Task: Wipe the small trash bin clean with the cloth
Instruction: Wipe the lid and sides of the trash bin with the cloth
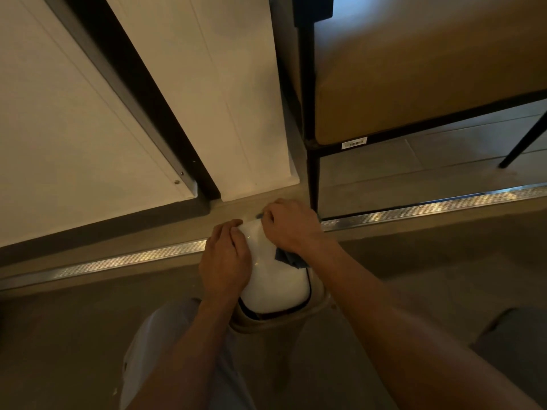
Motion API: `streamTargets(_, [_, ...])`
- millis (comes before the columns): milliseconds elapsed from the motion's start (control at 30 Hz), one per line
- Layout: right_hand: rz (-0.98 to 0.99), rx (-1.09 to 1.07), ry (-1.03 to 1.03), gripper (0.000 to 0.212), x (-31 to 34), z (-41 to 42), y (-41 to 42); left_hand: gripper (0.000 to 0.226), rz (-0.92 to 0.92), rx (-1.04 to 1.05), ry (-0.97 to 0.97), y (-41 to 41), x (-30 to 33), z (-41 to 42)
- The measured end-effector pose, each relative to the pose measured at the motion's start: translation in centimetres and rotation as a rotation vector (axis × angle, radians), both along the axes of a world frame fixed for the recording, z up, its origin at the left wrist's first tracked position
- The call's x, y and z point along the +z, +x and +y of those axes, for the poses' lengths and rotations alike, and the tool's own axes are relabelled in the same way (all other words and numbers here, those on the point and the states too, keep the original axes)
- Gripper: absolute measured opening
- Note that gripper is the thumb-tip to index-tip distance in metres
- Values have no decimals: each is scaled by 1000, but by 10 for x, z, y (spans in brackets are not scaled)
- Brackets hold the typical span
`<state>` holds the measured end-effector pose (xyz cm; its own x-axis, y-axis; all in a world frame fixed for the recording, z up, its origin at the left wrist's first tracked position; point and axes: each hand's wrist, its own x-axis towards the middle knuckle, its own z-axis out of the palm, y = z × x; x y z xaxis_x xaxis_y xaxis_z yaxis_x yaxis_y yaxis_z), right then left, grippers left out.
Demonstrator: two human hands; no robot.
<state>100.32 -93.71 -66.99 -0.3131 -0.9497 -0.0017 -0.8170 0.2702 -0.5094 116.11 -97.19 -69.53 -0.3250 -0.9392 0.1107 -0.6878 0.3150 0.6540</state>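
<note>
**Inspector:** Grip first: the left hand (225,263) curls its fingers round the side of the small trash bin (270,279) and holds it steady. The right hand (291,224) is bunched over the cloth (289,258) at the bin's far end, pressing it to the white surface; a blue-grey fold shows below the wrist.

**Assessor:** Where does the bin sit?

**Inspector:** Tilted on its side over the floor (414,276), in front of the person's knee (165,335), its dark-rimmed end toward the body. I judge that posture deliberate: one hand braces so the other can rub without the bin rolling.

**Assessor:** Clearance?

**Inspector:** Tight ahead. A metal threshold strip (118,261) runs across just beyond the hands, the white door panel (74,113) stands behind it, and the black leg of a chair (313,179) rises just beside the right hand. Open floor lies to the right and toward the body.

**Assessor:** Risk?

**Inspector:** Knuckles striking the chair leg on a forward stroke. Strokes drawn back toward the body look safer. The bin's underside is hidden; its state cannot be reported.
</note>
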Motion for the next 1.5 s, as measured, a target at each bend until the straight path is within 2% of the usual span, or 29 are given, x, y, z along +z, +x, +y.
streamTargets(67, [-7, 133, -144, 40, -4, 9, -2, 49, -18, -5, -7, -2, 0, 1])
streamTargets(133, [-32, 145, -129, 42, -5, 11, -6, 44, -19, -3, -6, -2, 0, 1])
streamTargets(267, [-100, -95, 249, 40, 14, -7, -8, 50, -10, -20, -30, 1, -2, 1])
streamTargets(333, [-31, -87, 332, 36, 22, -16, -4, 51, -16, -21, -41, 0, -2, -1])
streamTargets(400, [53, -22, 244, 35, 20, -17, 2, 49, -11, -10, -46, -2, -2, -3])
streamTargets(467, [43, 43, 59, 38, 8, -8, 1, 48, -15, -9, -48, -3, -3, -3])
streamTargets(600, [-285, 71, -198, 46, -20, 10, -14, 57, -36, -30, -58, -4, -1, 0])
streamTargets(700, [-700, -142, -222, 37, -22, 20, -18, 56, -36, -11, -66, -2, -1, -1])
streamTargets(733, [-751, -204, -209, 36, -21, 22, -17, 55, -36, 1, -60, -2, -1, -1])
streamTargets(767, [-707, -219, -209, 35, -18, 24, -13, 54, -37, 13, -56, -3, 0, 0])
streamTargets(867, [-342, -89, -316, 36, -19, 35, -1, 50, -33, 26, -62, -6, 0, 2])
streamTargets(933, [-233, -1, -310, 39, -23, 38, -2, 50, -41, 19, -64, -7, 2, 2])
streamTargets(1000, [-282, -39, -185, 39, -16, 30, -9, 49, -55, 29, -61, -7, 3, 3])
streamTargets(1100, [-514, -248, 35, 37, 0, 9, -11, 46, -61, 38, -60, -7, 4, 5])
streamTargets(1133, [-521, -292, 50, 36, 1, 6, -8, 47, -61, 41, -60, -7, 4, 6])
streamTargets(1233, [-386, -305, -125, 34, -9, 21, 4, 48, -72, 14, -74, -7, 5, 5])
streamTargets(1333, [-386, -354, -319, 44, -33, 63, 25, 49, -68, -13, -86, -9, 3, 2])
streamTargets(1500, [-543, -495, -283, 59, -56, 103, 49, 56, -70, -43, -108, -8, -2, 3])
